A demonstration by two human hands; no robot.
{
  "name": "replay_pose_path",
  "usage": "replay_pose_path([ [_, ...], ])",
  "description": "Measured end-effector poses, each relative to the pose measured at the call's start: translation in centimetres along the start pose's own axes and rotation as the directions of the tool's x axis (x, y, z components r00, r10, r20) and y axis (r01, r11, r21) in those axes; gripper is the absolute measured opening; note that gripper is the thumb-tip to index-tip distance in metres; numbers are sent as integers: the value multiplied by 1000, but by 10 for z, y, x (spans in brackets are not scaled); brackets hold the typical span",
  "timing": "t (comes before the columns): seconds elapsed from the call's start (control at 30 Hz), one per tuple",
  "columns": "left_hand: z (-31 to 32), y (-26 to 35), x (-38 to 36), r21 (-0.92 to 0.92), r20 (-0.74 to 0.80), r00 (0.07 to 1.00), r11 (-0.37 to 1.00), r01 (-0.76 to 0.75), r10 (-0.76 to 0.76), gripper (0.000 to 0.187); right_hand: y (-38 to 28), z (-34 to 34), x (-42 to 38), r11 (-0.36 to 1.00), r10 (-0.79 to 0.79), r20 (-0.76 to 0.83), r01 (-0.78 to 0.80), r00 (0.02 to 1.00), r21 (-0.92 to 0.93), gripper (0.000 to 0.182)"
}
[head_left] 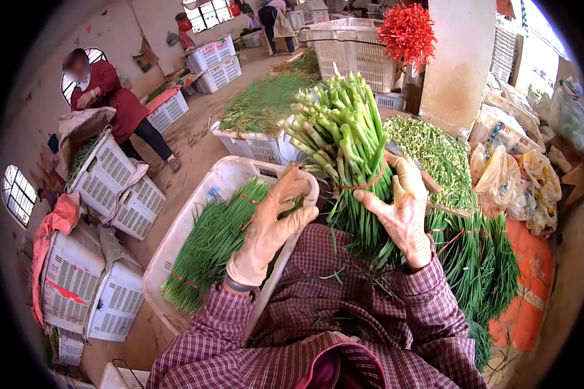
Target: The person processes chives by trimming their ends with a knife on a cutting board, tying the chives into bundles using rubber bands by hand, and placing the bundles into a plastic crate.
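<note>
My right hand (402, 211) grips a bundle of green chives (350, 129) around its red band. The thick pale-green cut ends point up and away from me, and the leaves hang down toward my lap. To the left, my gloved left hand (269, 223) is open, thumb and fingers apart, holding nothing. It hovers over the near right side of a white plastic crate (159, 269). Inside that crate lie banded chive bundles (217, 236). More banded chives (480, 259) lie to the right of my right hand.
Trimmed green scraps (428, 146) are heaped behind the bundle. A cluster of red bands (407, 35) hangs by a pillar (457, 65). Plastic bags (512, 175) lie at right. Stacked white crates (74, 279) stand at left, near a person in red (120, 100). Another chive-topped crate (253, 146) sits ahead.
</note>
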State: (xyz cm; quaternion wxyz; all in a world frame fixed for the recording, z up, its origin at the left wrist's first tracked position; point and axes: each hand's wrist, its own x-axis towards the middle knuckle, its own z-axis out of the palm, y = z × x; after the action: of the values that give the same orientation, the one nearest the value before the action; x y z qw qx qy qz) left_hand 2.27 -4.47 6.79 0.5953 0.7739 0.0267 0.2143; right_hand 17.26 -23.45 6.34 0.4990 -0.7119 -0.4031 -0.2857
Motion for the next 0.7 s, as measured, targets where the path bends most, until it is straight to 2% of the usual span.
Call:
replay_pose_path([
  [0.03,7,-3,-4,84,-62,990,989,-122,127,93,-5,3,1,1000,0,-20,0,1000,20,63],
  [0.07,15,-1,-2,141,-30,983,975,-173,179,105,-14,4,3,1000,2,-5,-2,1000,-10,64],
  [0.1,35,13,-3,-54,-69,983,983,-175,171,113,-24,6,5,999,3,12,-3,1000,-38,64],
  [0.13,46,3,2,-130,-91,978,971,-198,187,114,-34,10,6,997,-31,10,32,999,-71,65],
  [0.17,52,0,9,-244,-91,980,950,-195,178,107,-45,14,3,993,0,51,6,999,-119,66],
  [0.23,50,-9,24,-497,-86,988,854,-155,129,92,-57,29,-3,991,-35,-1,35,999,-132,65],
  [0.27,46,-15,30,-567,-83,990,811,-144,117,85,-60,30,-3,991,-76,23,78,997,-110,68],
  [0.4,16,-33,45,-600,-60,998,798,-59,29,58,-64,33,-12,993,-55,140,69,989,-94,85],
  [0.43,15,-31,47,-611,-65,998,789,-61,27,53,-61,36,-17,995,-63,141,73,988,-63,99],
  [0.53,11,-13,47,-598,-97,991,791,-128,87,37,-54,44,-32,994,-96,124,89,988,63,116],
  [0.57,7,-3,47,-543,-106,994,838,-55,-3,39,-48,46,-43,992,-113,115,105,987,73,115],
  [0.6,-9,-20,52,-490,-42,998,869,-69,55,41,-38,49,-57,992,-111,200,96,974,80,110],
  [0.63,-7,6,48,-481,-58,997,874,-68,46,44,-30,47,-69,992,-107,284,86,953,88,104],
  [0.7,-29,13,49,-398,20,999,917,-32,44,47,-17,28,-85,1000,-21,561,24,827,2,73],
])
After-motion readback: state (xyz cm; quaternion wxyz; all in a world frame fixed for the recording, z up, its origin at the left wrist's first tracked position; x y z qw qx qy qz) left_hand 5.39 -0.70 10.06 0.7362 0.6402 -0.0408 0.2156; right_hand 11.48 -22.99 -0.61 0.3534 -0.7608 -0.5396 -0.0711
